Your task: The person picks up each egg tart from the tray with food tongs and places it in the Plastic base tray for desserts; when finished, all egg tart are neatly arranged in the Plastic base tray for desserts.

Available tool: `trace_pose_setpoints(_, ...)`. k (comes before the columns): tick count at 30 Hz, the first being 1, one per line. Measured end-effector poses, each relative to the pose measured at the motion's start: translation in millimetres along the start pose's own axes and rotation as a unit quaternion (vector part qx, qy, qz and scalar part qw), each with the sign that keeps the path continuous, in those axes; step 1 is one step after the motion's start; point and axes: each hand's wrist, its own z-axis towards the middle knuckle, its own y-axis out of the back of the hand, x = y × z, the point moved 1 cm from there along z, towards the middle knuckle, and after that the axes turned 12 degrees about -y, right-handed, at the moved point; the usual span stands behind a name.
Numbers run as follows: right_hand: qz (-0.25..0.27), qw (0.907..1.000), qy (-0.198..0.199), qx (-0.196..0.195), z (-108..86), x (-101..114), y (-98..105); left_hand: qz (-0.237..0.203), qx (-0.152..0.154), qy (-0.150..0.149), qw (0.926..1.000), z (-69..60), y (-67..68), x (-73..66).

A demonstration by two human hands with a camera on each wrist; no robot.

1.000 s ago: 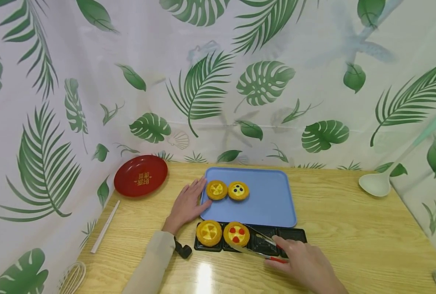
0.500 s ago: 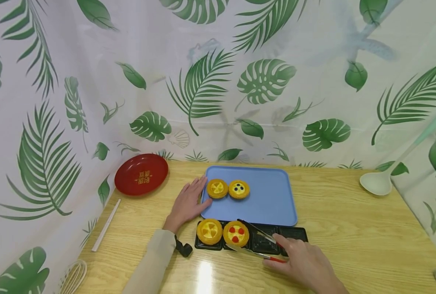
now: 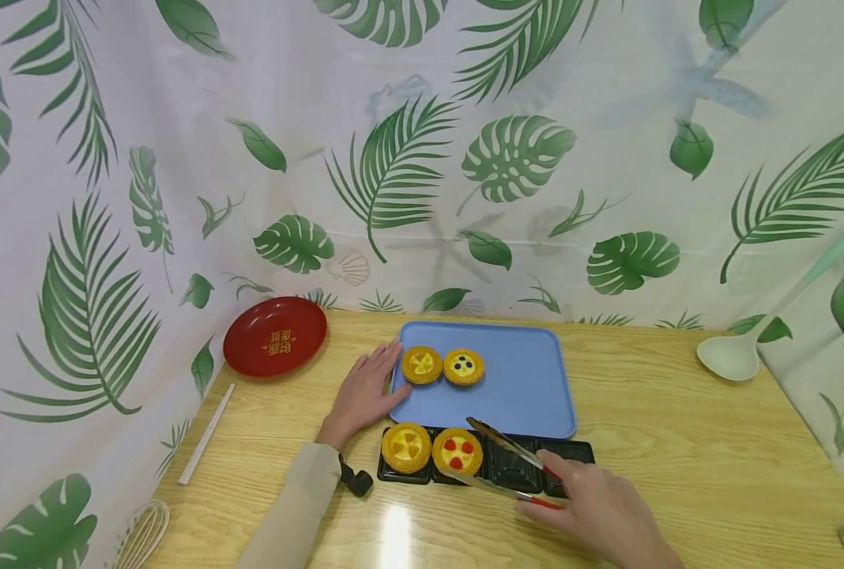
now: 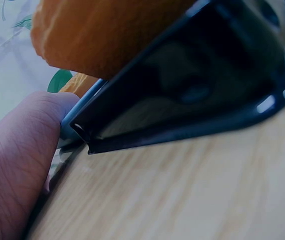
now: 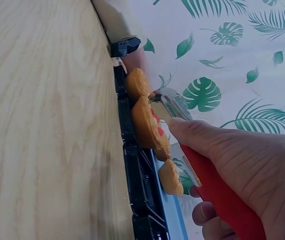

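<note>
Gripping the red-handled tongs (image 3: 505, 442), the right hand (image 3: 600, 506) held their arms apart, tips either side of the red-topped tart (image 3: 457, 453); contact could not be told. Tart sat in the black tray (image 3: 567, 452), second compartment from left. The left hand (image 3: 367, 395) lay, fingers straight, at the blue tray (image 3: 514, 387)'s left edge. Judged tart light, firm-walled, perhaps slippery; best hold: opposite crust sides, gently, clear of topping

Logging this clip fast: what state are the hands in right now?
Left hand: open, touching the left edge of the blue tray.
Right hand: holding the red-handled tongs, their arms apart.
</note>
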Motion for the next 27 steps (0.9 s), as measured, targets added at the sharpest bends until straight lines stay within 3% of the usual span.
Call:
trace_pose_setpoints(11,0.028,0.9994,0.002,-0.023,-2.4,-4.2,11.2,-0.002,-0.005,-0.006,1.0,0.0,0.6,0.6)
trace_pose_setpoints(16,0.042,0.9983,0.003,-0.04,-1.0,-7.4,17.4,0.005,0.006,-0.001,1.0,0.2,1.5,0.4)
trace_pose_setpoints(27,0.049,0.9945,0.005,-0.093,16.5,-12.8,28.6,0.005,0.003,-0.003,1.0,0.9,3.2,-0.7)
